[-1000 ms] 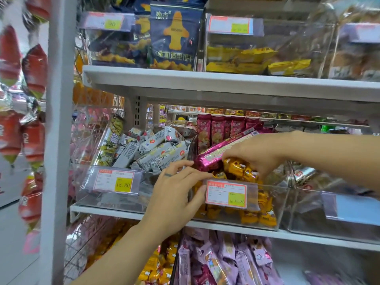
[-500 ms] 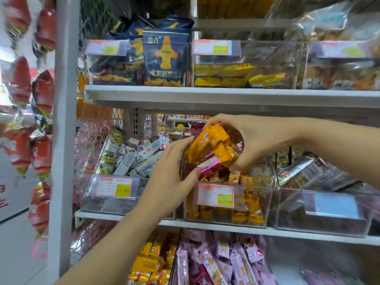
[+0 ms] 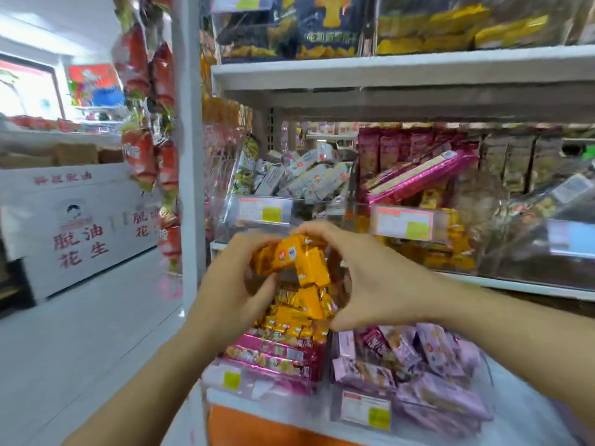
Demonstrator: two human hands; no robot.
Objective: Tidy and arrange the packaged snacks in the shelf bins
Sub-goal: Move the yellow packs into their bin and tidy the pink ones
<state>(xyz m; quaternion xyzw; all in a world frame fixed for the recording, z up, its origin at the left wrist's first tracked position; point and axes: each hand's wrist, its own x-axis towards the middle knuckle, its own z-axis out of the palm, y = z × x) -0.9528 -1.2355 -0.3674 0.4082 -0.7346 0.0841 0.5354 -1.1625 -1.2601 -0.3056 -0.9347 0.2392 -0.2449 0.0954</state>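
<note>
Orange snack packs (image 3: 294, 262) lifted out of the middle bin (image 3: 450, 249), now down near the lower bin (image 3: 257, 378); left hand (image 3: 231, 284) and right hand (image 3: 370, 278) both grip them. Placement still left.

We see orange-yellow snack packs (image 3: 294, 262) at centre, magenta bars (image 3: 421, 177) at two o'clock, lilac packets (image 3: 431, 352) at five, red hanging bags (image 3: 138, 156) at ten, a white box (image 3: 80, 220) with red characters at nine

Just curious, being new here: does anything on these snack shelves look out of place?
Yes: long pink packets lie slanted across the middle bin of orange snacks, unlike the upright pink ones behind. Left hand and right hand grip loose orange packets.
</note>
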